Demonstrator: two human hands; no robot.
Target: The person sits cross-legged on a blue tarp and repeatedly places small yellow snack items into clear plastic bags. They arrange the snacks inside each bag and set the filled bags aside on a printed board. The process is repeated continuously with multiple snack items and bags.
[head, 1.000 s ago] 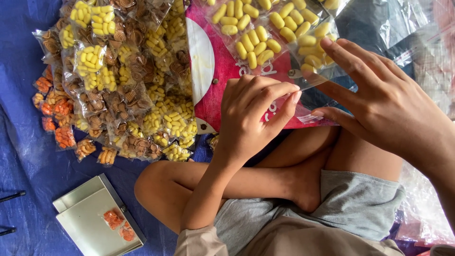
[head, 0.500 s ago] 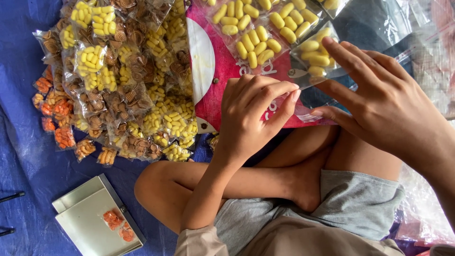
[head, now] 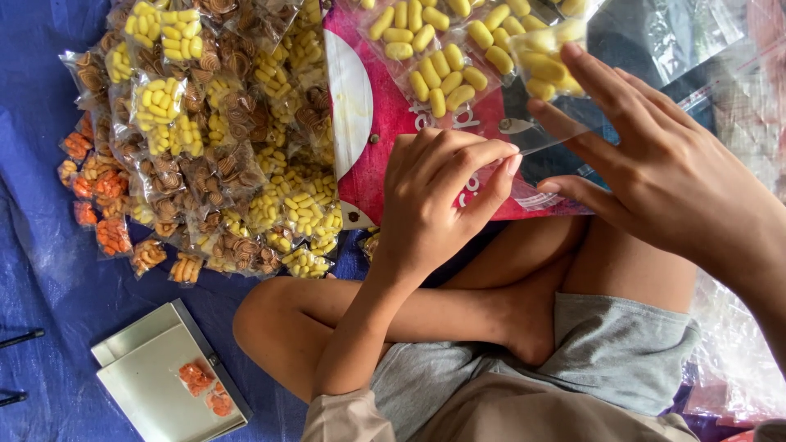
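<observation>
Over my crossed legs, just above the knees, both hands meet on a small clear bag [head: 547, 78] of yellow puffed snacks, which sits against the red tray [head: 393, 123] with its filled end toward the far side and its flat open mouth pointing near. My right hand [head: 671, 176] reaches in from the right, fingers spread long, and it looks like thumb and forefinger are nipping the bag's empty plastic lip. My left hand [head: 434, 205] comes up from below, wrist bent, knuckles curled over, fingertips pinched on that same thin edge near the middle. Neither hand is loose; both are closed lightly on the film. I judge this bag nearly weightless, soft and crackly, slick between dry fingers, and the snacks inside brittle enough to crush, so the place to grip is the empty flap, never the bulging part. Off to the left lies a big pile of filled packets [head: 205, 139] on the blue tarp [head: 41, 270], and nearer, a small metal scale [head: 164, 381] holding orange pieces.
</observation>
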